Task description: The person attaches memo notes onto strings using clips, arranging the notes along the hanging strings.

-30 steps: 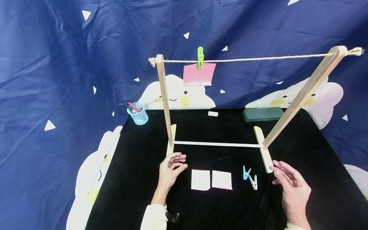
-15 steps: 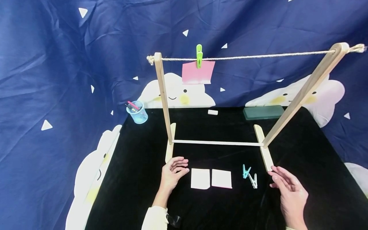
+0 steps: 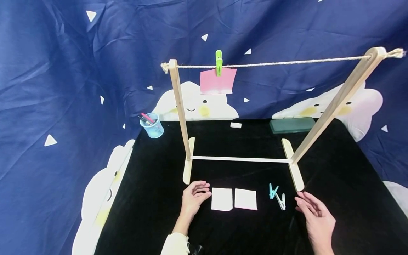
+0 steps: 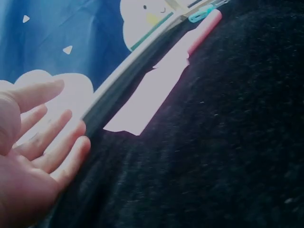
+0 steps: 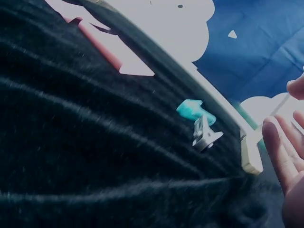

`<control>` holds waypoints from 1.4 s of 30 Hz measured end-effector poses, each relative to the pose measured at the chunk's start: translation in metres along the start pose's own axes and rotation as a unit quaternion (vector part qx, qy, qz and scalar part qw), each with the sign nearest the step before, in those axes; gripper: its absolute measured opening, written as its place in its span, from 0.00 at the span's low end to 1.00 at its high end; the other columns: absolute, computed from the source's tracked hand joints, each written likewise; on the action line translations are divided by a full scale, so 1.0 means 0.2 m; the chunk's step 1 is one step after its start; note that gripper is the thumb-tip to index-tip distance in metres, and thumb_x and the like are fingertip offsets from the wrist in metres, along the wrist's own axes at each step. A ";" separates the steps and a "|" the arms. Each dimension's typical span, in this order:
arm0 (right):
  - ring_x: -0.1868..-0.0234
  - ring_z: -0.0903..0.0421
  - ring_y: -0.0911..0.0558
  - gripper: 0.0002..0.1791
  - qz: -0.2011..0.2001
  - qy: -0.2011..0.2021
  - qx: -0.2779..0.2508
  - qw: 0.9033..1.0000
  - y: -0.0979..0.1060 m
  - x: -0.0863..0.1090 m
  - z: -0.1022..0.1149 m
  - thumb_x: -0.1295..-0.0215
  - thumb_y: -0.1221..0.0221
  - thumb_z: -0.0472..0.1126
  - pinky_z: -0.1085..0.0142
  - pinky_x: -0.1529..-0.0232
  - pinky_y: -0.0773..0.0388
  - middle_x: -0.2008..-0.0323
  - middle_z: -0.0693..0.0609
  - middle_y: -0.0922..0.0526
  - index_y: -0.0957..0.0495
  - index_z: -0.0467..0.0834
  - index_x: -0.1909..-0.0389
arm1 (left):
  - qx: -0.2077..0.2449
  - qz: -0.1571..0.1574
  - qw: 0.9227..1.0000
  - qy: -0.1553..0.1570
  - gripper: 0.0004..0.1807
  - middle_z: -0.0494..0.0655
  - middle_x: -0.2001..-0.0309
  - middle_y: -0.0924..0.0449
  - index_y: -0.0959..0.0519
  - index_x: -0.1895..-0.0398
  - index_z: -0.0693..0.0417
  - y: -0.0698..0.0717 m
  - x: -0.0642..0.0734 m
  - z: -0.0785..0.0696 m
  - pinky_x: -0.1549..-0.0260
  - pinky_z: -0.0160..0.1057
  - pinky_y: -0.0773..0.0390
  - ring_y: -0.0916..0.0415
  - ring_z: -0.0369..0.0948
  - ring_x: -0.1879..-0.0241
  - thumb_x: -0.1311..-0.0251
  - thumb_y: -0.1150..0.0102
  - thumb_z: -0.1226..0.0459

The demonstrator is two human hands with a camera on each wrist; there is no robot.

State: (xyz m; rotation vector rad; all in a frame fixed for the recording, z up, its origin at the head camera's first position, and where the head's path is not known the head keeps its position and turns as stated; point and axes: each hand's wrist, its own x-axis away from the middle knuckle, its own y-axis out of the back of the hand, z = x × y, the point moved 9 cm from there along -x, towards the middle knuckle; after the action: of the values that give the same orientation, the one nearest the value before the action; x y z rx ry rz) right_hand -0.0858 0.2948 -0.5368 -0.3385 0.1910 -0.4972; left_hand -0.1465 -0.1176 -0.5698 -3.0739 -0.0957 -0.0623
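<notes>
The left hand (image 3: 193,199) and right hand (image 3: 317,216) are loose, empty. Two paper notes (image 3: 222,199) lie well in from the worktop's (image 3: 242,233) far edge, pegs (image 3: 272,191) nearby; a careless left-hand sweep might skew them.

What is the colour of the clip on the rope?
Bright green; the clip shows best in the head view.

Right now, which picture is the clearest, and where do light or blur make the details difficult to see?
Head view: clearest, though the left paper square looks washed-out white; left wrist view: softer, the black cloth dim and speckled; right wrist view: hazy, the teal clip blurred in outline.
</notes>
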 end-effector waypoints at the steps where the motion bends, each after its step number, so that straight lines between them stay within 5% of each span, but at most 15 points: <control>1: 0.65 0.58 0.10 0.20 -0.002 -0.004 0.006 1.000 0.00 0.00 -0.01 0.41 0.42 0.15 0.69 0.70 0.16 0.59 0.45 0.09 0.26 0.20 0.46 | 0.000 -0.006 1.000 0.005 0.22 0.68 0.51 0.15 0.22 0.49 0.73 0.00 0.00 0.01 0.59 0.30 0.17 0.16 0.59 0.53 0.49 0.29 0.77; 14: 0.67 0.61 0.10 0.21 -0.029 -0.028 0.055 0.998 0.04 0.03 -0.12 0.41 0.40 0.17 0.70 0.71 0.17 0.61 0.50 0.09 0.27 0.20 0.45 | -0.012 -0.032 0.999 0.027 0.20 0.63 0.52 0.14 0.19 0.52 0.65 0.01 0.02 0.09 0.56 0.29 0.18 0.16 0.57 0.52 0.50 0.27 0.76; 25: 0.66 0.60 0.10 0.22 -0.021 -0.024 0.052 0.998 0.04 0.04 -0.15 0.41 0.39 0.17 0.71 0.71 0.17 0.61 0.50 0.09 0.28 0.18 0.45 | -0.026 -0.031 0.999 -0.003 0.22 0.66 0.52 0.15 0.21 0.50 0.69 -0.01 0.03 0.09 0.51 0.40 0.17 0.17 0.60 0.52 0.50 0.28 0.78; 30: 0.67 0.60 0.10 0.22 -0.018 -0.023 0.056 0.998 0.02 0.04 -0.18 0.42 0.39 0.17 0.70 0.71 0.17 0.61 0.50 0.09 0.28 0.18 0.45 | -0.061 -0.035 0.997 -0.013 0.22 0.65 0.52 0.14 0.21 0.50 0.69 -0.02 0.02 0.08 0.50 0.46 0.17 0.17 0.60 0.53 0.51 0.27 0.77; 42: 0.69 0.69 0.13 0.22 -0.067 -0.062 0.154 0.984 0.04 0.01 -0.24 0.46 0.31 0.23 0.78 0.72 0.20 0.65 0.62 0.10 0.22 0.27 0.48 | -0.194 -0.040 0.980 -0.031 0.21 0.51 0.58 0.11 0.18 0.55 0.60 -0.05 0.01 0.05 0.58 0.33 0.17 0.15 0.45 0.60 0.54 0.22 0.71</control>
State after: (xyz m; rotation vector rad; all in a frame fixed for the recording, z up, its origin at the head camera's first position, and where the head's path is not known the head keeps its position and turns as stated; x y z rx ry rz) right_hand -0.0930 0.2876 -0.5834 -0.0780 -0.0311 -0.6268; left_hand -0.1456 -0.1065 -0.5787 -3.4609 -0.2392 0.0141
